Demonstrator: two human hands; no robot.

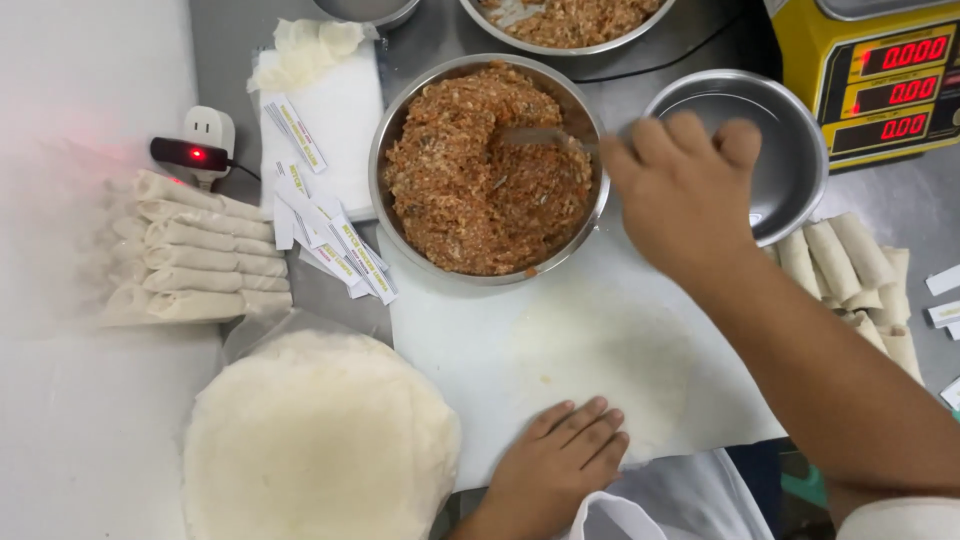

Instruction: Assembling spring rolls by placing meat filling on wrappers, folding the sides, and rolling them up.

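Left hand [560,455] flat, palm down, fingers together, near the white board [560,350]. Right hand [685,190] up past it, fingers curled.

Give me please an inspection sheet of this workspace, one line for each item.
Surface: white board with a thin wrapper lying flat.
Job's things: bowl of filling; spoon; wrapper stack; rolled rolls left and right.
Clutter: paper labels; empty bowl; yellow scale.
Grippers: right hand holds the spoon; left hand flat on the board.
Cables: black cable from a plug.
Surroundings: second filling bowl.
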